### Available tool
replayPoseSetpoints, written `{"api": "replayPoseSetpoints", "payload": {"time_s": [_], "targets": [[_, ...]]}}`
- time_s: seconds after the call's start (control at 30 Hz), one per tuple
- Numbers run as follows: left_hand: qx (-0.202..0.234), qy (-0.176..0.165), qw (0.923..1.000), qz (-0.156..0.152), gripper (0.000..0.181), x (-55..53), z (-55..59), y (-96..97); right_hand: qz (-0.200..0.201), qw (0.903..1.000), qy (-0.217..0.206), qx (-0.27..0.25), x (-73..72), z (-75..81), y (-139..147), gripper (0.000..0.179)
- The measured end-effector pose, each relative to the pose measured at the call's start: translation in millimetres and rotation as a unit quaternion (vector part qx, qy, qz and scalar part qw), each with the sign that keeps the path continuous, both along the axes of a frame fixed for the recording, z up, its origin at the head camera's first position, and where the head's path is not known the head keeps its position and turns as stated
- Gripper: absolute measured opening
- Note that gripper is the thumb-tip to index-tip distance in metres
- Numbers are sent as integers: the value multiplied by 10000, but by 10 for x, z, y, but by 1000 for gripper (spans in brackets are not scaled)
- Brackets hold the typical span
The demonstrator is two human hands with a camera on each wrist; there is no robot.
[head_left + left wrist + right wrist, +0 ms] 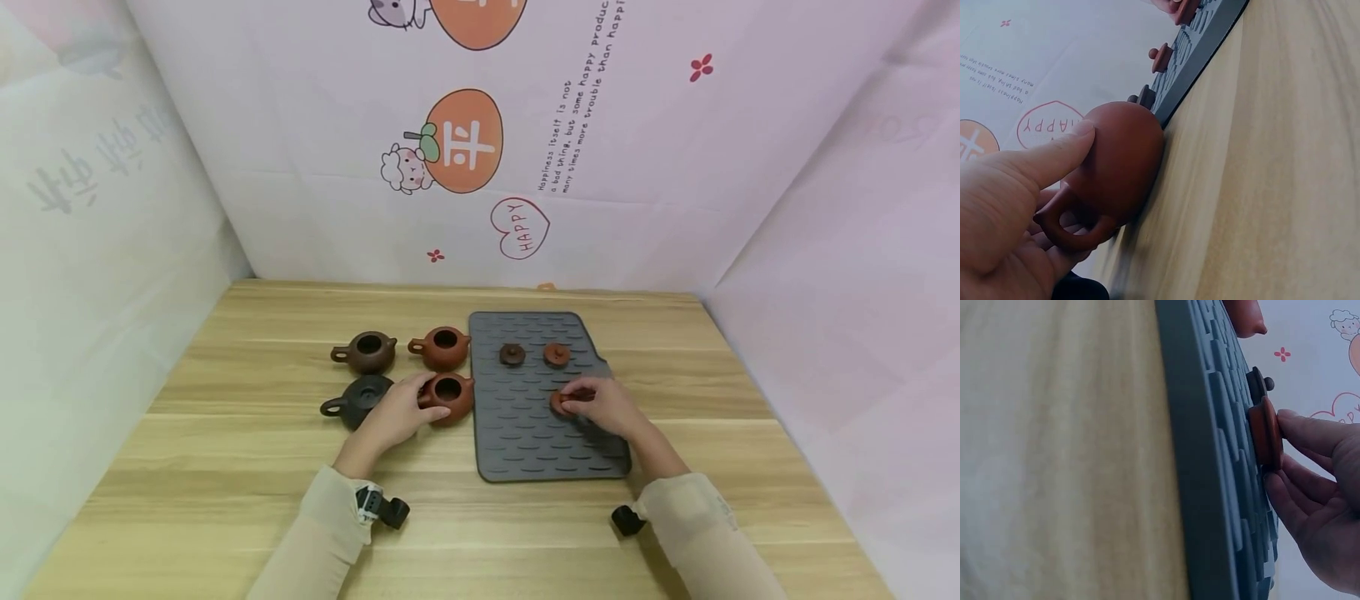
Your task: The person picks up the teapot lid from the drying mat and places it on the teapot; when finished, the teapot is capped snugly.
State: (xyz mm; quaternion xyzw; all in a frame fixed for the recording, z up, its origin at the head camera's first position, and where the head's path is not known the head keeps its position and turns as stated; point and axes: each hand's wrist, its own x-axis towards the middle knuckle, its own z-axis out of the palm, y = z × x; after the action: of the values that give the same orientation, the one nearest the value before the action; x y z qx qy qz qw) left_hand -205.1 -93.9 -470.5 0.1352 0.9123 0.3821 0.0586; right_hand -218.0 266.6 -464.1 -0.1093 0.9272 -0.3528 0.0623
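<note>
My left hand (pixel 400 412) grips a reddish-brown clay teapot (pixel 459 408) that stands lidless on the table beside the mat. In the left wrist view, the thumb presses the teapot's body (pixel 1124 165), and the other fingers are partly hidden behind its handle (pixel 1079 240). With my right hand (pixel 611 406) I pinch a small reddish-brown teapot lid (pixel 558 404) low over the grey ridged mat (pixel 517 458). The right wrist view has thumb and fingertips at the edge and top of this lid (pixel 1266 434); its knob is hidden.
Left of the mat are another reddish lidless teapot (pixel 442 350), a dark brown lidless teapot (pixel 370 357) and a black teapot (pixel 360 402) with its lid on. Farther back on the mat lie a dark brown lid (pixel 512 355) and a reddish lid (pixel 557 355). Printed cloth walls surround the table.
</note>
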Motion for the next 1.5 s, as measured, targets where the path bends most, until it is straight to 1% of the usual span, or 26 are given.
{"api": "replayPoseSetpoints", "payload": {"time_s": [0.2, 0.3, 0.43, 0.6, 0.77, 0.9, 1.03, 1.27, 1.5], "targets": [[133, -30, 9999, 33, 68, -10, -1, 11, -75, 9998, 36, -154, -20, 86, -63, 21], [154, -58, 9998, 60, 67, -9, 2, 17, -221, 9996, -15, -156, -29, 159, -150, 21], [148, -67, 9998, 74, 66, -9, -3, 28, -174, 9996, 50, -211, -60, 228, -282, 21], [119, -101, 9999, 74, 65, -11, -20, 32, -11, 9992, 53, -386, -93, 272, -458, 21], [130, -147, 9998, 100, 65, 4, -6, 13, 114, 9980, 124, -615, -118, 331, -691, 20], [130, -119, 9998, 109, 65, 18, 1, 1, 244, 9960, 185, -839, -134, 342, -888, 20], [173, -49, 9998, 112, 65, 23, -7, 5, 338, 9951, 229, -903, -128, 344, -1078, 21], [250, 39, 9996, 89, 63, 22, -5, 13, 285, 9959, 256, -816, -127, 338, -1365, 17], [291, -36, 9995, 90, 62, 12, 9, 20, 548, 9962, 255, -628, -116, 327, -1568, 18]]}}
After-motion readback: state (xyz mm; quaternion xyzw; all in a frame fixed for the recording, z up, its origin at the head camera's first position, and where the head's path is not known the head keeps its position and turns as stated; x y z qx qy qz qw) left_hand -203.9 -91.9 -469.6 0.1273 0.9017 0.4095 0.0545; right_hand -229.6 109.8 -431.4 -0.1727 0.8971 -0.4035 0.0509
